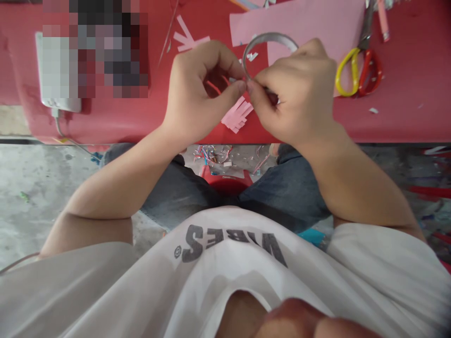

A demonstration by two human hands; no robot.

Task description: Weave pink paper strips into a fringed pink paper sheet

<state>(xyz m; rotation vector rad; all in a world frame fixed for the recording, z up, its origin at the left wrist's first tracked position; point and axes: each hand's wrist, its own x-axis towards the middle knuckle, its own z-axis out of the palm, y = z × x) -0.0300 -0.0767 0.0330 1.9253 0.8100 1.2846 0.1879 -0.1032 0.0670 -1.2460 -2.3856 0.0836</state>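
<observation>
My left hand [199, 91] and my right hand [294, 91] meet fingertip to fingertip above the front edge of a red table [405, 108]. Both pinch the lower end of a thin grey ring-shaped band [269, 38] that arches up between them. The left fingers are curled, with a thin red strip [213, 87] showing inside the palm. A bunch of cut pink paper strips [237, 115] lies on the table just under the hands.
A pink paper sheet [317, 21] lies behind the hands. Scissors with yellow and red handles [359, 70] rest to the right. A white device with a cable [58, 101] sits at the left. Paper scraps litter the floor between my knees.
</observation>
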